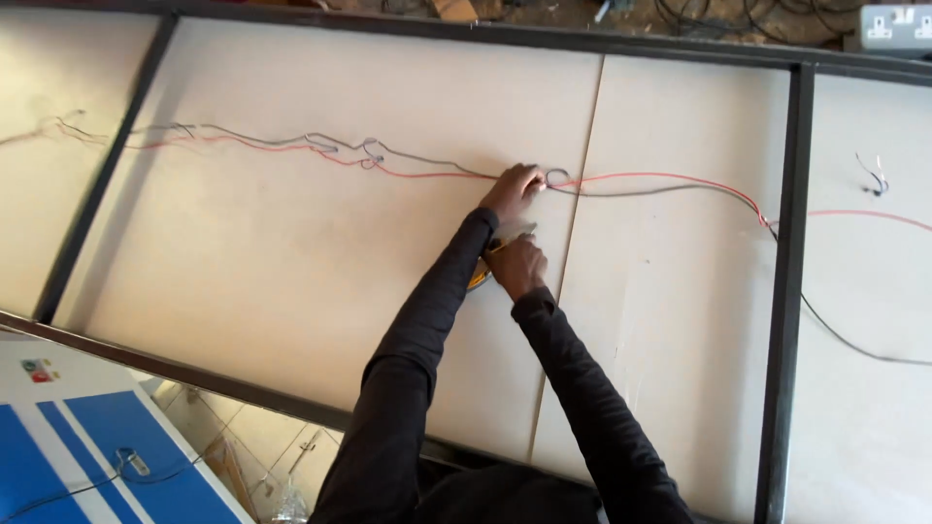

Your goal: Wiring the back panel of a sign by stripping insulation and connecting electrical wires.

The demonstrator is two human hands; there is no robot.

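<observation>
The left hand [513,187] is closed with its fingertips pressed onto two wires, one red wire [427,175] and one grey wire [417,158], where they cross at a small loop on the pale board [291,272]. Just below it, the right hand [515,264] is wrapped around a yellow-and-black tool [479,277], whose kind cannot be told. Both wires run side by side across the board, left to right, passing over the dark metal frame [784,291]. Two panels meet at one seam beside the hands. One wall socket [895,27] sits at the top right.
</observation>
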